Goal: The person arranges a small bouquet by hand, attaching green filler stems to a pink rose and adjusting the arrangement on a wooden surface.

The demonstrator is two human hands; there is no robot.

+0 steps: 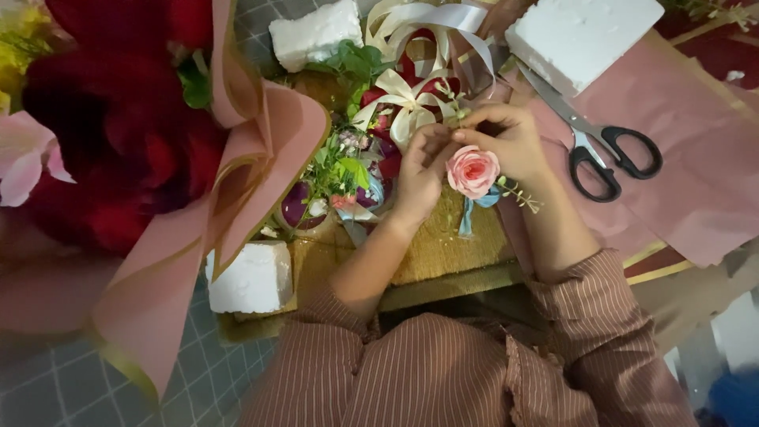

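Note:
My right hand [510, 142] holds a small pink rose [472, 171] with a light blue ribbon and a green sprig hanging from it. My left hand [421, 170] meets it from the left, its fingertips pinching at the stem end near the rose. Both hands hover over a small flower arrangement [348, 170] of greenery, purple and red blooms and a cream ribbon bow [407, 103]. The arrangement rests on a golden-brown board [443, 249]. Striped brown sleeves cover both of my forearms.
Black-handled scissors [609, 154] lie on pink wrapping paper [696, 182] at the right. White foam blocks sit at the top right [581, 35], top centre [316, 32] and lower left [253, 277]. A large red bouquet in pink wrap [118, 158] fills the left side, over a grey grid mat [71, 387].

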